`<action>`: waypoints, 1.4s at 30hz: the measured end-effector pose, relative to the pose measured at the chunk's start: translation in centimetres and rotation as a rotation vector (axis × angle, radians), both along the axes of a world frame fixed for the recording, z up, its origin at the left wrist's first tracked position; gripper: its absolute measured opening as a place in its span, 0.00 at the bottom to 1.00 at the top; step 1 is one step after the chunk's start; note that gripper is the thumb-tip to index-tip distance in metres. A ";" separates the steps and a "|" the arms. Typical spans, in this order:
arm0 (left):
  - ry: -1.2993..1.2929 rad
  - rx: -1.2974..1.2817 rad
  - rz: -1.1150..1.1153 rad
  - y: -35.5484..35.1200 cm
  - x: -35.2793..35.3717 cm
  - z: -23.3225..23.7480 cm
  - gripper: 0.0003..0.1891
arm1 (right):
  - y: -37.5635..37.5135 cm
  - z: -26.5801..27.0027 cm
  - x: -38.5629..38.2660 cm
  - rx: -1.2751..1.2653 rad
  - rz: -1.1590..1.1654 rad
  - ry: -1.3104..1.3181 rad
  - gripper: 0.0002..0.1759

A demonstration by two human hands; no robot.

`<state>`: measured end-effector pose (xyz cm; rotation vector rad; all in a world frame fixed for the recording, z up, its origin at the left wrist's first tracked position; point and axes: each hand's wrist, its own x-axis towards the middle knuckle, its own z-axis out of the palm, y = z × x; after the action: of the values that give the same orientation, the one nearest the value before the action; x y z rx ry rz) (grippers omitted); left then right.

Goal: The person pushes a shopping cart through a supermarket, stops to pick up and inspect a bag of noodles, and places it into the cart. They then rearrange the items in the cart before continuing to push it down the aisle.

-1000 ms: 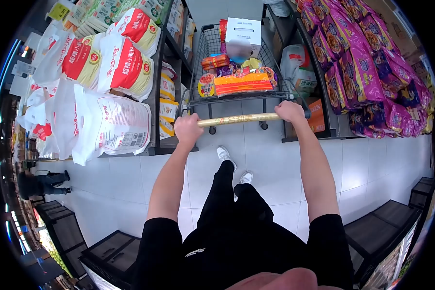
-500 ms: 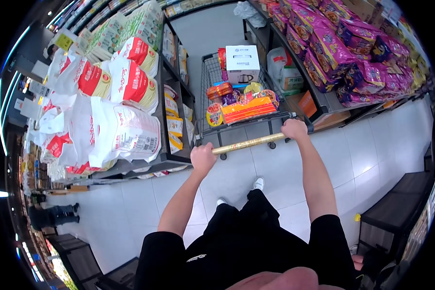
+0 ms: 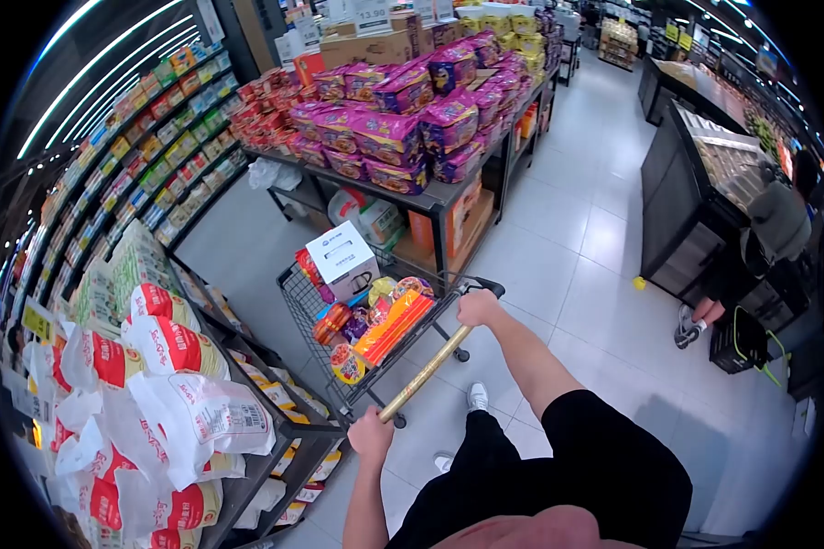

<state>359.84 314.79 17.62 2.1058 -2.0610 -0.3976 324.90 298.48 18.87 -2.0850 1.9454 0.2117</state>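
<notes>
Both my hands grip the yellow handle bar of a wire shopping cart. My left hand is closed round the near left end of the bar, beside the shelf of white bags. Toward its far right end, my right hand is wrapped round the same bar. Inside the cart lie a white box with a kettle picture, an orange packet, a round instant noodle cup and several other colourful packets.
White and red bags are heaped on a dark shelf at left. Purple noodle packs are stacked on a display ahead. At right, a person stands by a black basket and a produce stand.
My view has swung to the right, so the aisle and produce stand at right show. The cart now appears slanted and lower left. Both hands still hold its handle.
</notes>
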 end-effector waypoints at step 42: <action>-0.152 0.253 -0.559 22.0 -4.0 1.6 0.14 | 46.1 -3.3 -6.2 -0.185 -0.594 -0.131 0.17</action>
<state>355.83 336.84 19.26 1.6796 -2.8140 -0.6122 318.66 344.54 15.57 -1.4692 2.4613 -0.2299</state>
